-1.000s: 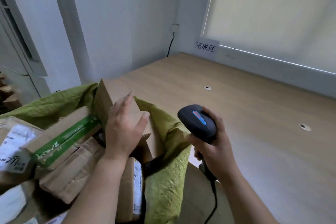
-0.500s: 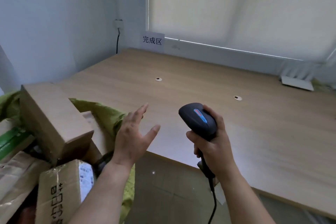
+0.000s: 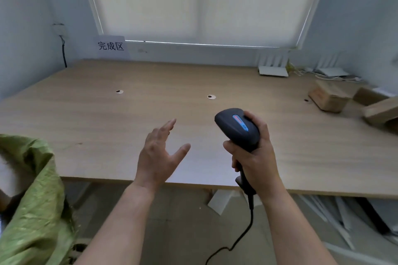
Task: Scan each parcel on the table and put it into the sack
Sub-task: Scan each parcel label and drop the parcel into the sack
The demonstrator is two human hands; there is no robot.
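- Left hand [image 3: 159, 155] hovered above the near edge of the surface [image 3: 107, 118], fingers straight and spread wide, thumb out, holding nothing.
- Right hand [image 3: 256, 157] gripped the handle of the black scanner [image 3: 237, 128], head tilted up and leftward; its cable hung below the edge.
- Wood-grain surface lay bare between the hands and the far wall.
- Brown cardboard parcels [image 3: 329, 97] sat at the far right.
- Crinkled green woven sack [image 3: 36, 200] stood at the left, below the surface's edge.
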